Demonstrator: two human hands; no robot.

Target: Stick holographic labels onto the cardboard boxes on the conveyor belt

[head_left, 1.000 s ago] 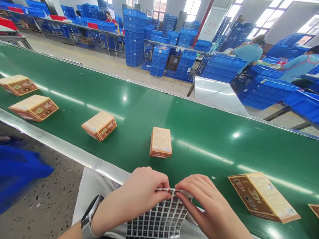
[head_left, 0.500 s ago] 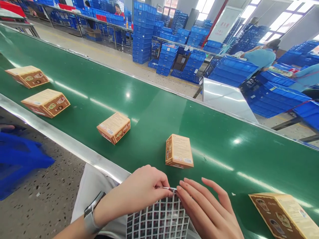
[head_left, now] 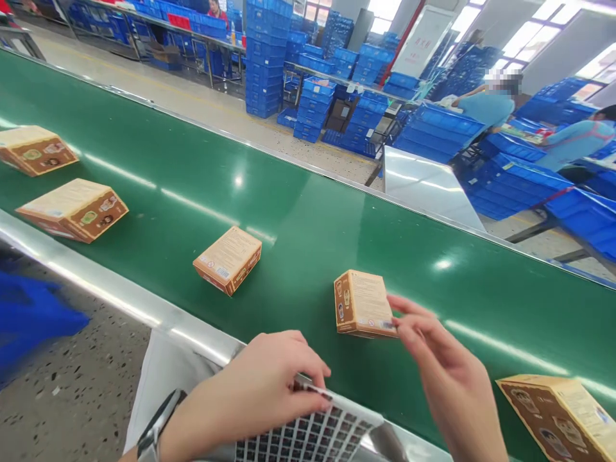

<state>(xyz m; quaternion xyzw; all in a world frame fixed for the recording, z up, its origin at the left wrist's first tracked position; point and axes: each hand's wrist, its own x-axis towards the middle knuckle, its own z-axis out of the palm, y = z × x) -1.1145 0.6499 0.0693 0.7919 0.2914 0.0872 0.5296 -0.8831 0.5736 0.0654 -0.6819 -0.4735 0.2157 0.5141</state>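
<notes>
The left hand [head_left: 276, 385] pinches a sheet [head_left: 308, 436] in its fingers at the near edge of the belt [head_left: 289, 276], while the right hand [head_left: 450, 359], its fingers' hold unclear from here, meets the right side of a box [head_left: 369, 301] on the belt.

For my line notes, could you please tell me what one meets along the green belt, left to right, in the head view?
Leftmost box, second box, third box, fourth box, right hand, rightmost box.

Stacked blue crates [head_left: 266, 61], apparently a whiteboard [head_left: 419, 42].
</notes>
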